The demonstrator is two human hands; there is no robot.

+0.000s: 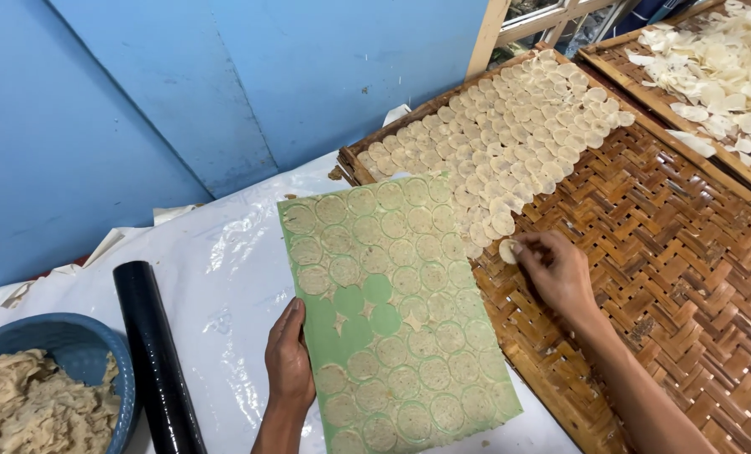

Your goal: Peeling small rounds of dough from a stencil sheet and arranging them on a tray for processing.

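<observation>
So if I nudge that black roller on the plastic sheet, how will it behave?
The black roller is a smooth cylinder lying on its side, so it would probably roll sideways. The plastic sheet looks glossy, so it may slide too.
</observation>
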